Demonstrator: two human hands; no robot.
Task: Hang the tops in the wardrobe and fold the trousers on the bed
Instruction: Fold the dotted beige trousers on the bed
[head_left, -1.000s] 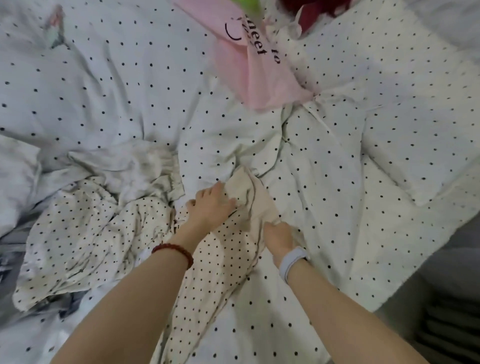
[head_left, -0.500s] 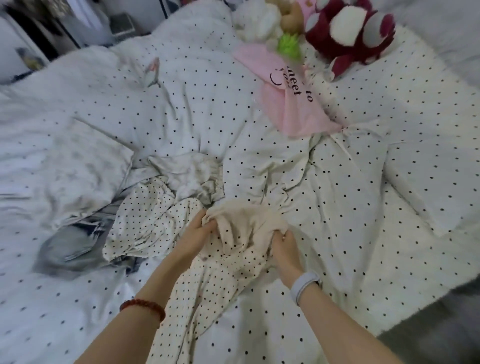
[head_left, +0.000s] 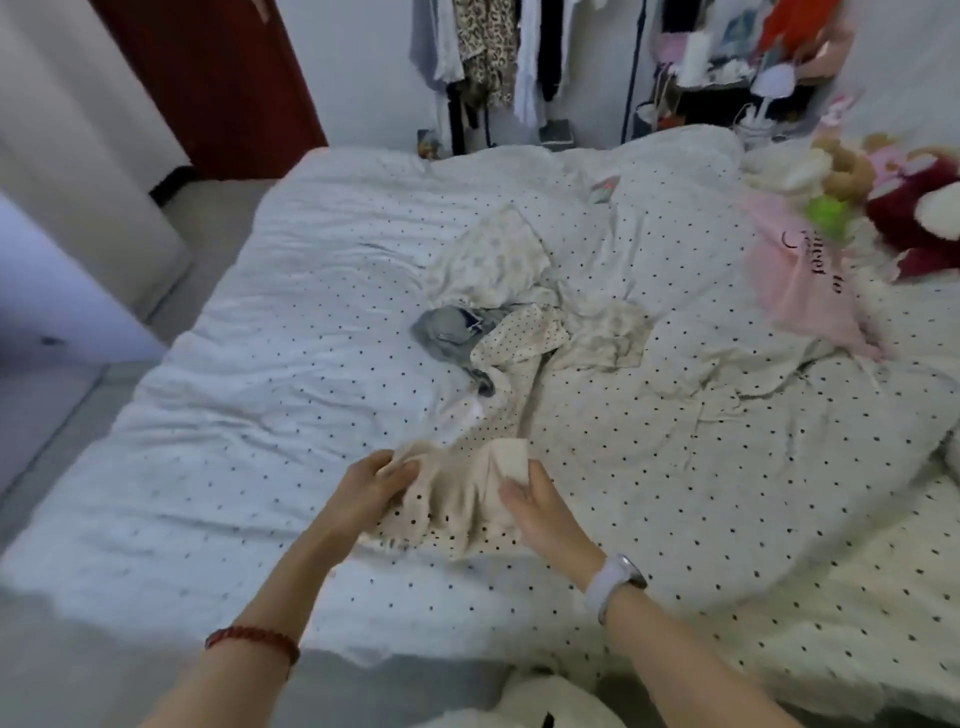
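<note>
Both hands, left hand (head_left: 376, 480) and right hand (head_left: 532, 501), pinch the cream black-dotted cotton trousers' (head_left: 462, 499) waistband; pulling toward 6 o'clock should straighten the legs.

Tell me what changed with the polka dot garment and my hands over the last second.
Both hands, left and right, pulled the cream polka dot garment toward the near edge of the bed, away from the clothes pile. The left went from pressing on it to gripping it. The pile stayed put.

pink cloth (head_left: 810, 291), dark lettering, only "to" legible
</note>
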